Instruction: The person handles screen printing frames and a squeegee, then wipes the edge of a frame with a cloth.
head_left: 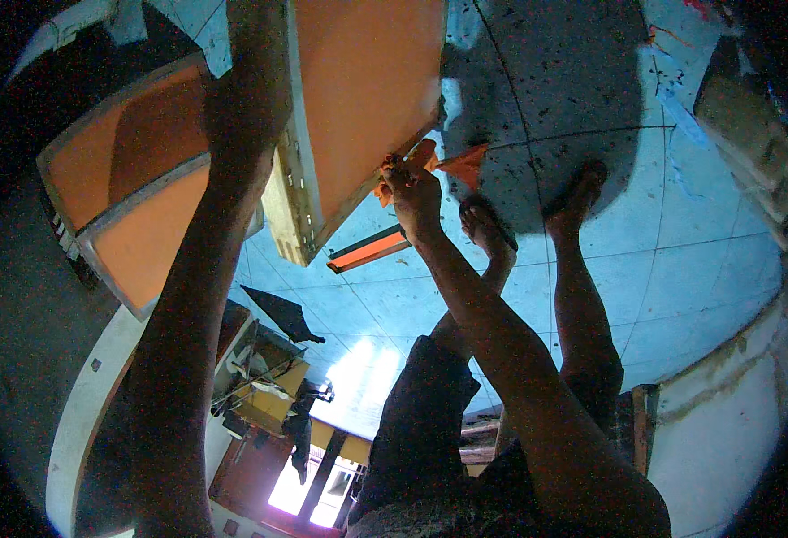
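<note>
A large orange panel (367, 99) in a pale wooden frame (291, 206) stands tilted in front of me, with dark marks along the frame's near edge. My left hand (249, 117) lies along the frame's left side. It is dark, and its fingers cannot be made out. At the panel's lower right edge, my right hand (415, 193) is closed on a crumpled orange cloth (461, 167), whose loose end sticks out to the right. Just below that hand, a narrow orange strip with dark edges (367, 249) lies on the floor.
Two more framed orange panels (147, 233) stand at the left. My bare feet (488, 226) are on the blue tiled floor (681, 269), beside a wide dark patch (546, 99). A black scrap (282, 314) lies behind the strip. Stacked pale things (744, 134) line the right side.
</note>
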`<state>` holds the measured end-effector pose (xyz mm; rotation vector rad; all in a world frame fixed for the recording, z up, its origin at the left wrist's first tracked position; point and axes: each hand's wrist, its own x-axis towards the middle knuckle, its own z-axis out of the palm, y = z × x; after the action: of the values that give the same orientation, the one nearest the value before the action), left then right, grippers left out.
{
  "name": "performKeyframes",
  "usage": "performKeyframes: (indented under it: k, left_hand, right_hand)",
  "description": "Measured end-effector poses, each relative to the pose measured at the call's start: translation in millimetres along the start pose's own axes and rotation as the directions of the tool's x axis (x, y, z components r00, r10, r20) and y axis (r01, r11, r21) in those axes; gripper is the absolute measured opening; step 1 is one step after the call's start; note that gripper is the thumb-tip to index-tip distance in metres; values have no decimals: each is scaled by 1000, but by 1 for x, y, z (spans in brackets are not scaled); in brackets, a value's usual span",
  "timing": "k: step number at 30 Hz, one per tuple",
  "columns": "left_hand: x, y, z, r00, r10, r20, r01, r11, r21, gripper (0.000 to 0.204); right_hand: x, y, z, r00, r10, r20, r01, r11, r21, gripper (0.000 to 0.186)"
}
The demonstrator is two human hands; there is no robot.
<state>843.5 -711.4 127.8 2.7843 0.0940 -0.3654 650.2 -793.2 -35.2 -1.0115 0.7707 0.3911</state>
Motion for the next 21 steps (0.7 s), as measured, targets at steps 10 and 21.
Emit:
performKeyframes:
  k: [10, 21]
  left_hand:
    - [18, -29, 9, 979, 201, 12, -196, 935, 294, 37]
    - [-2, -41, -1, 947, -319, -42, 214, 722, -658, 35]
  right_hand:
    - [-38, -59, 29, 984, 86, 156, -81, 996, -38, 20]
    - [-63, -77, -120, 954, 162, 253, -130, 982, -138, 15]
